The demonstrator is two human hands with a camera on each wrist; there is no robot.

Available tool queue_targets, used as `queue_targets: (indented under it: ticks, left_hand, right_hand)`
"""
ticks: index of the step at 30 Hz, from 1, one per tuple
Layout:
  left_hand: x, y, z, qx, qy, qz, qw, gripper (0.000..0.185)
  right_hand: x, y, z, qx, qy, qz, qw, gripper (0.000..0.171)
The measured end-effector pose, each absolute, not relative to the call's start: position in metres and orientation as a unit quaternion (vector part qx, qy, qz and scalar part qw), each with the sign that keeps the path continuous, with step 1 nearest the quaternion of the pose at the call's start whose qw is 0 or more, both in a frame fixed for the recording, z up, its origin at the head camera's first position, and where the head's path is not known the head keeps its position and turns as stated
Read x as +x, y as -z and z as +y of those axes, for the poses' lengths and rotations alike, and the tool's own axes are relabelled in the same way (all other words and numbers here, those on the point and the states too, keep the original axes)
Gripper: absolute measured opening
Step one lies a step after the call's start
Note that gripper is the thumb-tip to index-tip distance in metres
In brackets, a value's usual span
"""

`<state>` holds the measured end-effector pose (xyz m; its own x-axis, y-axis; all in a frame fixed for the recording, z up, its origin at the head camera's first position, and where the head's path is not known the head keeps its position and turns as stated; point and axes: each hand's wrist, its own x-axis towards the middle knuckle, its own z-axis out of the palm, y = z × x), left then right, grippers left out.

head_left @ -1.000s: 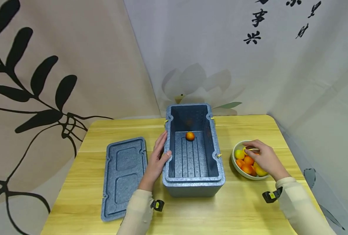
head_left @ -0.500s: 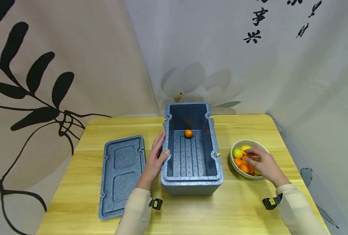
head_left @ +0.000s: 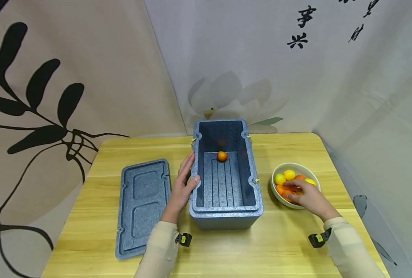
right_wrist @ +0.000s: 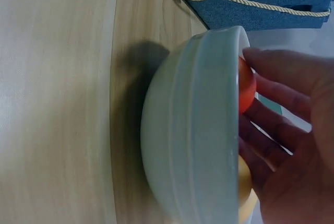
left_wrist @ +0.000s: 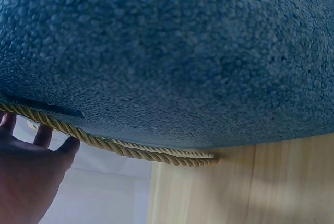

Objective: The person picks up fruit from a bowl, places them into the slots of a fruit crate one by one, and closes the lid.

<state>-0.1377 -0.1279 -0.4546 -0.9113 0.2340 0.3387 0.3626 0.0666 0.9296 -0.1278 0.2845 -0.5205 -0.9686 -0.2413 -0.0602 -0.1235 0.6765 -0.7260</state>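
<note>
Well, the left hand (head_left: pixel 181 188) lies straight-fingered against the box (head_left: pixel 226 222); the right hand (head_left: pixel 310 196) half-curls round an orange fruit (right_wrist: pixel 246 89) in the bowl (right_wrist: pixel 180 130) near the counter's (head_left: pixel 240 253) right edge, grip unclear; probably light, smooth, best pinched mid-sides.

A cream left sleeve (head_left: pixel 159 251) is seen at 7 o'clock in the head view, a matching right sleeve (head_left: pixel 352 247) at 4. Toward 4 o'clock of the left cuff (head_left: pixel 167 228) a boxy black device (head_left: pixel 186 240) is mounted, toward 8 o'clock of the right cuff (head_left: pixel 337 224) another black device (head_left: pixel 315 241); both are marked in yellow-green.
</note>
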Motion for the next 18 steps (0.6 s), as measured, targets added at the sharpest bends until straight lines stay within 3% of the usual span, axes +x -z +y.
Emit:
queue_targets:
  ticks: [18]
  left_hand:
    - [-0.1377,0.4562,-0.1278,-0.197,0.652,-0.731,0.048,0.06]
  right_hand:
    - [-0.1315,0.5172,0.2827,-0.133,0.356,0.921,0.089,0.022]
